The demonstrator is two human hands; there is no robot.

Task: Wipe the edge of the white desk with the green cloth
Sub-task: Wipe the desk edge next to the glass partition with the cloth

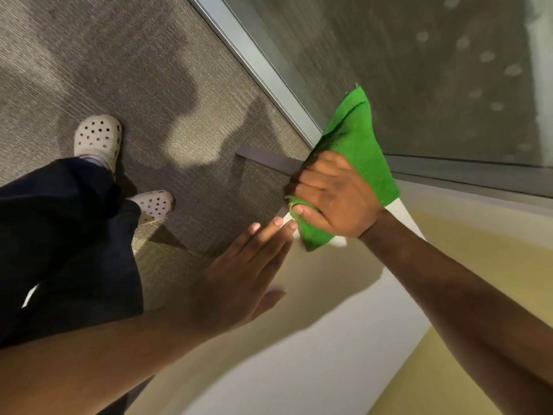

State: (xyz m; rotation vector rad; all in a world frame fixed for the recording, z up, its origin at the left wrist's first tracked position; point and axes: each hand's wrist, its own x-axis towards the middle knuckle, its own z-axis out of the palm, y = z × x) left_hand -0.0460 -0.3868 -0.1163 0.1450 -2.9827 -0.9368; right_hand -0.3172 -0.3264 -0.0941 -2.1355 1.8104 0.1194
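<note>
Grey carpet, glass partition, white desk running into its far corner. Right hand fisted tight around the cloth right on that corner edge; left hand flat, fingers spread, holding nothing. Loose flap could snag the glass frame, I'd guess.

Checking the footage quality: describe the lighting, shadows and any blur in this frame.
Head view: warm light, with both arms throwing broad shadows across the white desk; a soft shadow also lies on the carpet. The glass partition shows hazy reflected spots. The green cloth and right hand look reasonably sharp; wide-angle tilt skews the edges.
</note>
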